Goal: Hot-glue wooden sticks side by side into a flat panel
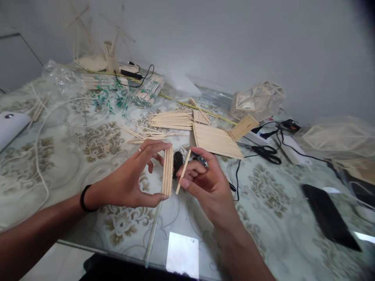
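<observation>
A row of sticks (167, 171) is held by the left hand (129, 179), its ends caught between thumb and fingertips, the palm left hollow; it runs from twelve to six o'clock. At the row's three o'clock, near but apart, a single stick (183, 171) is pinched by the right hand (212, 187), thumb and fingers closed on it, its top tipped towards one. Whether the row is glued cannot be told; if not, it could be buckled by too hard a squeeze. The stick could be met crookedly at that tilt, or twisted by so slight a hold. A dark object (177, 163), unclear, could be knocked between the hands. At twelve, loose sticks (172, 119) could be scattered by a stray knuckle; at two, the board (216, 140) could be nudged.
</observation>
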Tool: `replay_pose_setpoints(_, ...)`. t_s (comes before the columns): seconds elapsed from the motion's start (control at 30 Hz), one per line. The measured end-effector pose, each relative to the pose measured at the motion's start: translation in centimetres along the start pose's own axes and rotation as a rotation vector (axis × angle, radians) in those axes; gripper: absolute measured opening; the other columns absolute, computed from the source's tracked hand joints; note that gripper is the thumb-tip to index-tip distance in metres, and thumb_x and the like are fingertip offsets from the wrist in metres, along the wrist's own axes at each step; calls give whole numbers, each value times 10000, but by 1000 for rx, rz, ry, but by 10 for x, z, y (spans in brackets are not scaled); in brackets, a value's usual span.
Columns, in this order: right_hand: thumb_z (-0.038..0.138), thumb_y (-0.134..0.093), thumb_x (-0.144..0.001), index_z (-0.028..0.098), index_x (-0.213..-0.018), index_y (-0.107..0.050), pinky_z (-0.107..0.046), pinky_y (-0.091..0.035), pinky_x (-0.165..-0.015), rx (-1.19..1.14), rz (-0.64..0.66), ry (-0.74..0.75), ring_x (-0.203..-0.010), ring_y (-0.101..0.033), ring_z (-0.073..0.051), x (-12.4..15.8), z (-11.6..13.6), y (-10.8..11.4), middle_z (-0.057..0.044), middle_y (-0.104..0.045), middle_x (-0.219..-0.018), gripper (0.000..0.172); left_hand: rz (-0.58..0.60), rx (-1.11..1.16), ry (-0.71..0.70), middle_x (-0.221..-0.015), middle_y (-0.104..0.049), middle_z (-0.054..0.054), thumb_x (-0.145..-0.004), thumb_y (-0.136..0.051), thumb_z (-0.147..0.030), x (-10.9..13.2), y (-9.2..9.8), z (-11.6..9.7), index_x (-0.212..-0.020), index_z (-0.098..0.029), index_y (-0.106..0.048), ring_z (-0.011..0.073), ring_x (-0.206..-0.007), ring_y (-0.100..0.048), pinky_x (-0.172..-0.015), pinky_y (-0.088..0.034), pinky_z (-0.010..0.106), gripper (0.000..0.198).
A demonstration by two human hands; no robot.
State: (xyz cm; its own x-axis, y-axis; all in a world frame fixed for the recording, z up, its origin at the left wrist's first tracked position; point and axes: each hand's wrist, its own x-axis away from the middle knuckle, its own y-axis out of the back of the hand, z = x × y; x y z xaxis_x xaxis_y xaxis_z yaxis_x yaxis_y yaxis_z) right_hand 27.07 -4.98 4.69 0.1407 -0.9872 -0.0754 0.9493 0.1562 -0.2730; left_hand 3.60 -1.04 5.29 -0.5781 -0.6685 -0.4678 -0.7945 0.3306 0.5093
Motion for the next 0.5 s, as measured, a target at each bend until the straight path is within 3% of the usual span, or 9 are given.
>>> replay_pose_setpoints(0.2,198,-956,-813,407,-1463,-562,-383,-625,-894,31,15,32,-898,-724,-190,1,-1,2,33,-751,-1001,789,-14,-24,-2,-1545,-513,137,-794,-895,-262,-1,2,1,-1675,-395,-348,345,-1323,-572,-827,-654,389,1045)
replay_pose_setpoints(0.33,180,-992,-756,427,-1453,-555,-349,-632,-825,10,35,18,-864,-708,-179,0,3,0,46,-727,-985,860,-25,-11,25,-1573,-499,132,-786,-890,-242,-1,3,0,-1676,-403,-341,337,-1318,-558,-790,-637,357,1058)
replay_pose_setpoints(0.4,194,-999,-755,416,-1441,-563,-332,-625,-793,24,45,-2,-858,-706,-176,0,5,-2,43,-724,-970,843,-25,-4,27,-1566,-501,131,-777,-893,-233,-1,3,0,-1676,-400,-346,335,-1316,-555,-789,-634,351,1065)
replay_pose_setpoints(0.5,270,-961,-823,368,-1389,-604,-339,-614,-775,102,26,-16,-845,-693,-182,0,5,-1,27,-711,-936,676,-30,-4,22,-1550,-518,128,-767,-901,-229,-1,2,3,-1673,-398,-369,335,-1301,-567,-792,-636,351,1064)
